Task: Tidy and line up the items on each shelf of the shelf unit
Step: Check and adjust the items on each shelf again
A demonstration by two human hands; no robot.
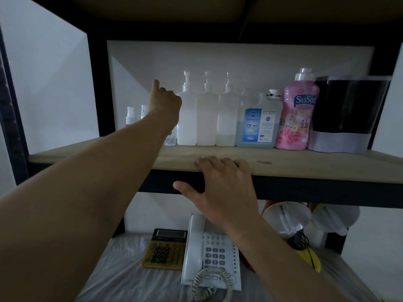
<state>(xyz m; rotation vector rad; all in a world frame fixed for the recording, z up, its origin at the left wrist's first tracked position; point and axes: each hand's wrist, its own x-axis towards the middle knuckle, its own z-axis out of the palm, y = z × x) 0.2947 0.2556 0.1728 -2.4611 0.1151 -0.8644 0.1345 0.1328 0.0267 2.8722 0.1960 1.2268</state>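
On the wooden shelf [283,164] stands a row: two small spray bottles [130,115], three tall white pump bottles [207,118], a blue-labelled lens cleaner jug [258,123], a pink SoSoft bottle [296,118] and a black-and-white roll [344,114]. My left hand [165,103] reaches deep into the shelf, left of the pump bottles. Its fingers curl around a small clear bottle [170,140], of which only the base shows below my wrist. My right hand [220,182] rests on the shelf's front edge, fingers flat on the board, thumb against the black rail.
On the plastic-covered shelf below sit a yellowed calculator [164,251], a white desk phone [211,253] with a coiled cord, two white lamp heads [287,216] and a yellow item [309,258]. Black uprights frame the unit; another board lies close overhead.
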